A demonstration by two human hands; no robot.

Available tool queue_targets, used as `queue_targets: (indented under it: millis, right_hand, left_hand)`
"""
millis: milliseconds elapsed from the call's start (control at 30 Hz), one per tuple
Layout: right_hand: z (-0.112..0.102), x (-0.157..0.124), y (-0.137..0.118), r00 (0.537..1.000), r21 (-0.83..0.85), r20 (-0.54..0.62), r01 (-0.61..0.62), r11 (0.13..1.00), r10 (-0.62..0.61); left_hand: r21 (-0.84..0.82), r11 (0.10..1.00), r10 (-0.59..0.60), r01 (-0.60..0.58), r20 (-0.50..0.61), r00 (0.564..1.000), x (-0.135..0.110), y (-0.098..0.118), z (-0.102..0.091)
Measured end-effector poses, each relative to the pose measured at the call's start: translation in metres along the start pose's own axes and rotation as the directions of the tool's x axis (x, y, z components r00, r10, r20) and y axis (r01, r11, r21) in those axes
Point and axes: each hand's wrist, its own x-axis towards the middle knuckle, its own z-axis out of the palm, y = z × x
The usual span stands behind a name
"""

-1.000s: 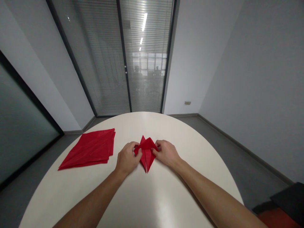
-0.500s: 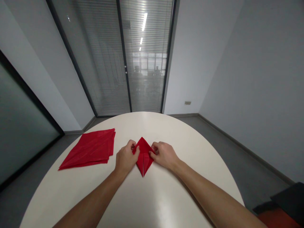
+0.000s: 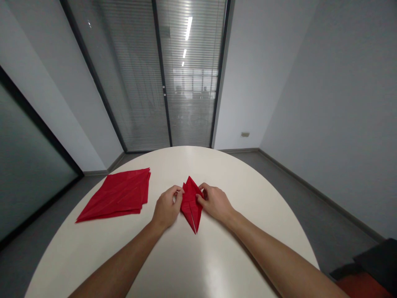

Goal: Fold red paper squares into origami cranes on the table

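A folded piece of red paper (image 3: pixel 191 203) lies between my hands near the middle of the table, kite-shaped with a slit running down to its lower point. Its left side is partly bent up, leaving a small extra peak at the upper left. My left hand (image 3: pixel 167 205) pinches the left edge between thumb and fingers. On the opposite edge, my right hand (image 3: pixel 215 201) grips the paper, thumb on top and fingers behind it. The fingertips partly cover both side corners.
Several red sheets (image 3: pixel 119 194) lie stacked at the left on the round white table (image 3: pixel 248 182). Beyond it stand a glass partition with blinds (image 3: pixel 192 103) and grey walls. A dark and orange object (image 3: pixel 369 269) sits at the lower right, off the table.
The left side of the folded paper has been bent inward, making it narrower. Its lower point has swung to the right. Both hands still hold its edges.
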Motion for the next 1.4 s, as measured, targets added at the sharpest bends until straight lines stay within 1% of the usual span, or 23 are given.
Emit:
queue_targets:
  millis: [200, 333, 500, 567, 667, 767, 933, 1000, 1133, 1300, 1400]
  right_hand:
    - [-0.002, 0.002, 0.004, 0.999, 0.107, -0.008, -0.036, 0.994, 0.038]
    - [-0.003, 0.002, 0.005, 1.000, 0.158, 0.001, -0.021, 0.987, 0.021]
    - [0.001, 0.003, 0.009, 0.995, 0.183, 0.047, 0.075, 0.980, -0.084]
    - [0.004, 0.004, 0.011, 0.993, 0.167, 0.031, 0.107, 0.980, -0.114]
    - [0.006, 0.006, 0.013, 0.983, 0.143, 0.001, 0.180, 0.973, -0.182]
    - [0.006, 0.007, 0.014, 0.971, 0.157, 0.007, 0.235, 0.959, -0.240]
    - [0.006, 0.007, 0.014, 0.976, 0.261, 0.000, 0.212, 0.942, -0.219]
    - [0.006, 0.007, 0.014, 0.981, 0.323, 0.021, 0.174, 0.930, -0.191]
    - [0.006, 0.007, 0.014, 0.984, 0.463, 0.085, 0.100, 0.881, -0.156]
    - [0.007, 0.008, 0.017, 0.985, 0.418, 0.050, 0.131, 0.899, -0.166]
    - [0.006, 0.007, 0.017, 0.983, 0.410, 0.053, 0.141, 0.901, -0.178]
  left_hand:
    - [-0.018, 1.000, 0.019, -0.019, 0.048, 0.999, -0.001, -0.005, 0.005]
    - [0.012, 0.998, 0.063, -0.064, 0.050, 0.997, 0.000, -0.009, 0.008]
    - [0.106, 0.991, 0.076, -0.082, 0.053, 0.996, -0.001, -0.013, 0.010]
    - [0.124, 0.988, 0.087, -0.093, 0.052, 0.995, -0.001, -0.014, 0.010]
    - [0.093, 0.988, 0.116, -0.122, 0.058, 0.991, -0.001, -0.015, 0.011]
    - [0.044, 0.990, 0.128, -0.132, 0.083, 0.988, 0.000, -0.016, 0.011]
    - [-0.044, 0.988, 0.150, -0.146, 0.109, 0.983, -0.001, -0.013, 0.010]
    - [-0.069, 0.985, 0.164, -0.157, 0.107, 0.981, -0.002, -0.010, 0.008]
    - [-0.105, 0.981, 0.174, -0.162, 0.117, 0.978, -0.002, -0.004, 0.006]
    - [-0.136, 0.981, 0.162, -0.140, 0.166, 0.973, -0.002, -0.004, 0.005]
    - [-0.168, 0.982, 0.115, -0.090, 0.147, 0.982, -0.002, -0.006, 0.007]
